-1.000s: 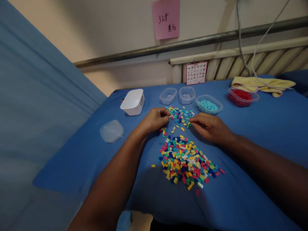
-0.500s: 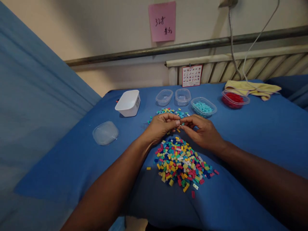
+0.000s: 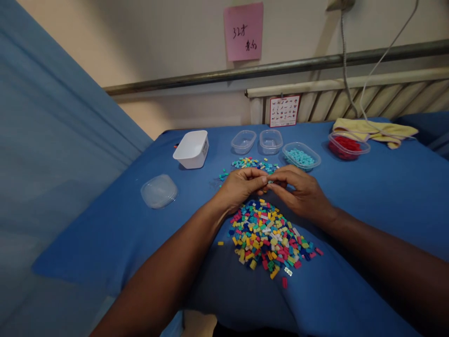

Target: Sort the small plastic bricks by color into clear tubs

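Observation:
My left hand (image 3: 241, 186) and my right hand (image 3: 300, 191) meet fingertip to fingertip just above a blue cloth (image 3: 368, 201), both pinched on something too small to make out. Right below them lies a big heap of small mixed-colour bricks (image 3: 268, 236). A smaller scatter of mostly teal and yellow bricks (image 3: 252, 164) lies just beyond my fingers.
Behind the hands stand a white tub (image 3: 192, 149), two empty clear tubs (image 3: 243, 141) (image 3: 271, 141), a clear tub of teal bricks (image 3: 300, 156) and one of red bricks (image 3: 347, 145). A clear lid (image 3: 159, 191) lies left. A yellow towel (image 3: 372, 128) lies at back right.
My hands left the far scatter of bricks, drew back toward me and came together, fingertips pinched against each other above the big heap.

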{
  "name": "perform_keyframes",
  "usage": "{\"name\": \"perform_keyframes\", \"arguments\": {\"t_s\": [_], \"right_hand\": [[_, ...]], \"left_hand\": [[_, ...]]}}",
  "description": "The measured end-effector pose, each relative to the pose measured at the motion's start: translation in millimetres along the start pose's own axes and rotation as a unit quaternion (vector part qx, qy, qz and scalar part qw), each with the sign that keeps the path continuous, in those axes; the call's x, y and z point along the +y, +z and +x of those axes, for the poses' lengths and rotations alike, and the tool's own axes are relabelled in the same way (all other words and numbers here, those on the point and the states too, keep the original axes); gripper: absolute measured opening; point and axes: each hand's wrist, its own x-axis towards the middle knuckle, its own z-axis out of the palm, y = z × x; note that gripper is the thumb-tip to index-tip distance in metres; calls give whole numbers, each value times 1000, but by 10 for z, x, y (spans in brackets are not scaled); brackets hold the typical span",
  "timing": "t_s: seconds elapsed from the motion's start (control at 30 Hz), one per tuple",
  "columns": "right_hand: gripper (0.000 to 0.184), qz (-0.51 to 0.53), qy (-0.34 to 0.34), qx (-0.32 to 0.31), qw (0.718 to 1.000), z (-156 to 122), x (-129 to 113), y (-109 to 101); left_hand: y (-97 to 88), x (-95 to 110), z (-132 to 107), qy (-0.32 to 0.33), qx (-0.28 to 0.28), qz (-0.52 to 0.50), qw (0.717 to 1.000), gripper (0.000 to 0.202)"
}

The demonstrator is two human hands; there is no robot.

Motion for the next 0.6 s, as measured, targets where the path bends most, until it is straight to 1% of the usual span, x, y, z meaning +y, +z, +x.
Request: {"name": "perform_keyframes", "arguments": {"t_s": [0.1, 0.2, 0.27, 0.33, 0.37, 0.4, 0.47, 0.5, 0.57, 0.6], "right_hand": [[17, -17, 0, 6, 1000, -6, 8, -6], [19, -31, 14, -1, 999, -11, 0, -5], [19, -39, 19, -5, 999, -3, 6, -21], [19, -53, 30, 1, 998, 14, 49, -72], [21, -62, 43, 11, 997, 24, 89, -114], [22, -75, 61, 24, 995, 34, 144, -168], [28, -107, 106, 61, 987, 47, 291, -299], [27, -131, 120, 77, 981, 48, 380, -370], [23, -171, 138, 95, 971, 36, 568, -505], [22, -185, 139, 99, 968, 26, 659, -563]], "left_hand": [[20, -20, -7, -16, -12, -8, 1000, 50], [54, -32, -20, -22, -10, -7, 1000, 46], [51, -11, -27, -9, -3, 6, 1000, 42], [-29, 42, -22, 25, 30, 39, 998, 37], [-109, 77, -12, 47, 60, 62, 995, 34], [-218, 113, 4, 74, 102, 89, 988, 30], [-499, 172, 46, 116, 191, 140, 965, 25], [-652, 187, 70, 133, 228, 164, 951, 22], [-924, 176, 114, 141, 262, 206, 932, 20], [-1026, 152, 132, 144, 272, 229, 924, 20]]}}
